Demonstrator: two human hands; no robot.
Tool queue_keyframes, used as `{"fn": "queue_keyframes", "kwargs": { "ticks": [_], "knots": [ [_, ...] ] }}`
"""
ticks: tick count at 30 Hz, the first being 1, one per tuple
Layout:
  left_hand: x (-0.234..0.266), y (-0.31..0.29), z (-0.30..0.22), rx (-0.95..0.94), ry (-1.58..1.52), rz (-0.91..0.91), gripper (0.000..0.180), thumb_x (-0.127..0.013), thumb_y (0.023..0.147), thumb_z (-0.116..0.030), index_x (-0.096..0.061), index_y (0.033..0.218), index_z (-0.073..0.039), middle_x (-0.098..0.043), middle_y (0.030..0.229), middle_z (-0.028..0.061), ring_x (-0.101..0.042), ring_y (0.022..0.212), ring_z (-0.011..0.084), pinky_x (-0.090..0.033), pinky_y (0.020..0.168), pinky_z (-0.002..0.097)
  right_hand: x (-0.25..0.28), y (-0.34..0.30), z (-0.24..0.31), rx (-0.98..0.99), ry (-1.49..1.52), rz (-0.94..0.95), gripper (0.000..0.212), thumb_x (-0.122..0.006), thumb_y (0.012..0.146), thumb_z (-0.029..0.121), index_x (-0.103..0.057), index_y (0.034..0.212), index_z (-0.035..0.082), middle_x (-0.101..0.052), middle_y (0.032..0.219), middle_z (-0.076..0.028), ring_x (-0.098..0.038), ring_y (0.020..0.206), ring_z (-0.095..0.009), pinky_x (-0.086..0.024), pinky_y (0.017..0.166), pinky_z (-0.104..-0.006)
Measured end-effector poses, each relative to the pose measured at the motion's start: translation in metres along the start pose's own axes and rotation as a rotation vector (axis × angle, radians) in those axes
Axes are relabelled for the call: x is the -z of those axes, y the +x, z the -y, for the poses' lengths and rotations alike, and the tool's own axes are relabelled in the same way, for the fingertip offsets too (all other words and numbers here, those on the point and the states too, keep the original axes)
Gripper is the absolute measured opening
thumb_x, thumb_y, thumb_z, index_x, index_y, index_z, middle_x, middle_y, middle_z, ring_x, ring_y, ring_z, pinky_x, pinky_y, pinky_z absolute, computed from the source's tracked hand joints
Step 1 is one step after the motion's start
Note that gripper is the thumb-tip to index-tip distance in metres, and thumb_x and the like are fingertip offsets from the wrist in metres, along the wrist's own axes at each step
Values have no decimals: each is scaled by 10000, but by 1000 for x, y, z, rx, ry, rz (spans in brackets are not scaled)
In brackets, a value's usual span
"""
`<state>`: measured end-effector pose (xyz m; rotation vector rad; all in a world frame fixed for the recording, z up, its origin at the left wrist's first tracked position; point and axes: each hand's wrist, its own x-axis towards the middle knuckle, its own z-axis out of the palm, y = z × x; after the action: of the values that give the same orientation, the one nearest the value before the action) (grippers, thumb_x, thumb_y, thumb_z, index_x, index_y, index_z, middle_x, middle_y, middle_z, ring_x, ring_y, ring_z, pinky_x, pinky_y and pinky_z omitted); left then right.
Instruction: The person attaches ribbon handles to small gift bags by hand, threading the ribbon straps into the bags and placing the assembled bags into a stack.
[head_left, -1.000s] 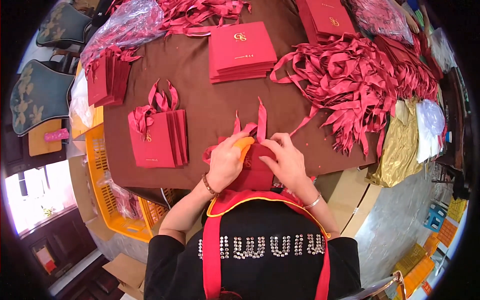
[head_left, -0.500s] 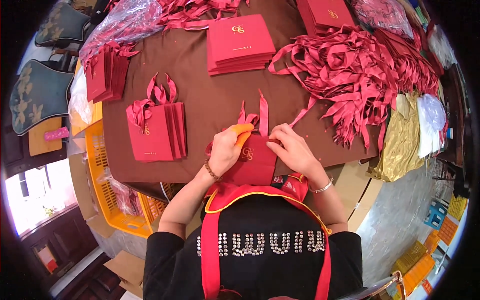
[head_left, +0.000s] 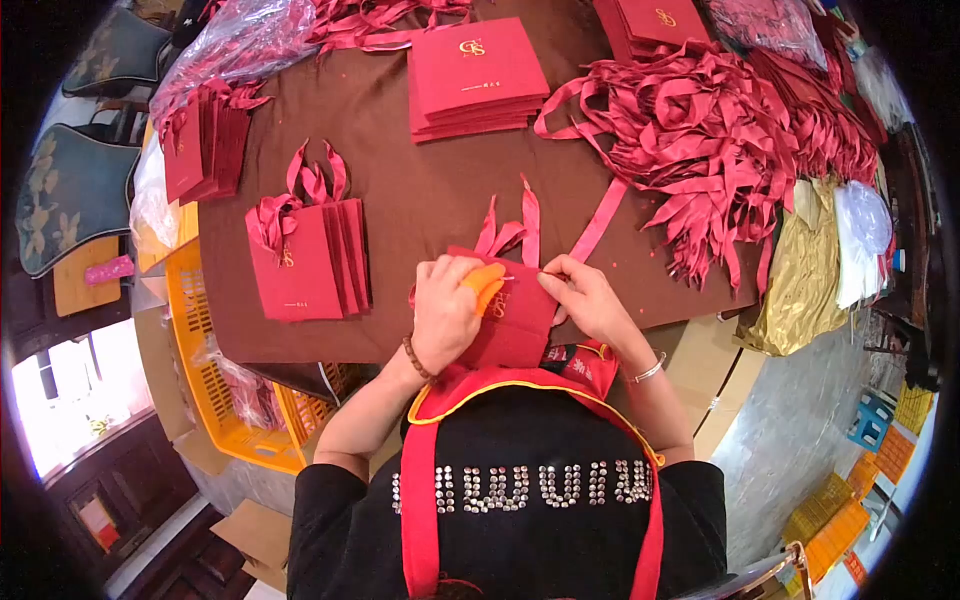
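Note:
A flat red paper gift bag lies at the near edge of the brown table, its red ribbon handle sticking up behind. My left hand presses on the bag and grips an orange tool. My right hand pinches a thin metal pin or needle at the bag's top edge, next to a loose red ribbon.
Finished red bags with ribbon handles lie to the left, more behind them. A stack of flat red bags sits at the back, a big heap of red ribbons to the right. A yellow crate stands below the table edge.
The bag has slid toward me to the table's edge. Both hands moved with it, and the ribbon handle now stands clear behind them.

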<state>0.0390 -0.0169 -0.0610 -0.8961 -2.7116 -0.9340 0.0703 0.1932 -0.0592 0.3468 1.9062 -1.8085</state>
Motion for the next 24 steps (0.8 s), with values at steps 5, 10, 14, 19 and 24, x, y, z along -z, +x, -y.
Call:
{"fn": "queue_keyframes", "kwargs": {
  "ticks": [5, 10, 14, 19, 24],
  "knots": [
    [-8, -11, -10, -69, 101, 76, 247, -649, 718, -108, -676, 963, -99, -589, 931, 30, -555, 879, 219, -371, 762, 366, 0, 3, -6, -25, 22, 8, 183, -541, 932, 183, -565, 959, 4, -561, 759, -6, -542, 611, -61, -490, 528, -220],
    [-11, -13, -10, -94, 146, 47, 251, -645, 716, -101, -675, 965, -94, -582, 917, 35, -554, 862, 225, -370, 751, 370, -1, 4, -10, -2, 53, 18, 185, -539, 934, 186, -569, 961, 6, -563, 758, -5, -541, 612, -61, -493, 531, -217],
    [-12, -11, -12, -85, 170, 51, 255, -635, 710, -96, -670, 962, -79, -578, 893, 42, -554, 853, 229, -371, 742, 372, 0, 3, -8, -16, 42, 22, 196, -539, 934, 192, -584, 966, 3, -568, 768, -6, -544, 622, -62, -496, 537, -217],
    [-13, -5, -15, -88, 195, 52, 249, -624, 702, -87, -668, 947, -76, -573, 875, 40, -553, 848, 229, -374, 743, 371, 1, 6, -9, -17, 46, 19, 212, -536, 936, 202, -590, 970, 0, -570, 772, -7, -545, 619, -63, -491, 541, -214],
    [-13, -1, -22, -146, 247, 57, 268, -635, 681, -87, -666, 948, -75, -572, 872, 38, -550, 833, 224, -369, 735, 375, 2, 2, -3, -16, 33, 12, 213, -534, 937, 203, -589, 970, 0, -568, 771, -5, -544, 615, -60, -487, 542, -219]
  ]
}}
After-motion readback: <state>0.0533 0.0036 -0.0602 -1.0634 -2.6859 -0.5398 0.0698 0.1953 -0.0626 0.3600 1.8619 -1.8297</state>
